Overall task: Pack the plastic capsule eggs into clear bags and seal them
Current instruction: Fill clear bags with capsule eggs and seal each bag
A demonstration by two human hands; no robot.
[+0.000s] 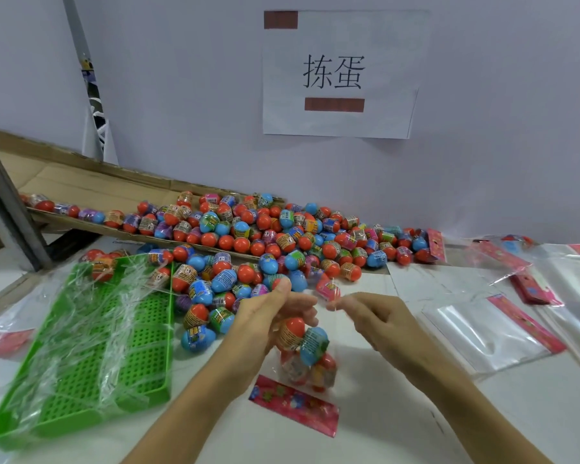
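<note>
A clear bag (pixel 307 360) holding several capsule eggs hangs between my hands, above the white table. Its pink printed header (pixel 293 405) lies on the table below it. My left hand (pixel 272 316) grips the bag's upper part, just above an orange-topped egg (pixel 292 331) and a blue egg (pixel 313 344). My right hand (pixel 370 313) pinches the thin clear film at the bag's top edge, fingertips pointing left; the pinch is blurred. A big heap of loose orange, blue and green eggs (pixel 265 239) lies beyond my hands.
A green perforated tray (pixel 91 349) covered with clear plastic strips sits at the left. Flattened cardboard (pixel 81 189) slopes at the back left under some eggs. Empty clear bags with pink headers (pixel 493 329) lie at the right. A paper sign (pixel 339 75) hangs on the wall.
</note>
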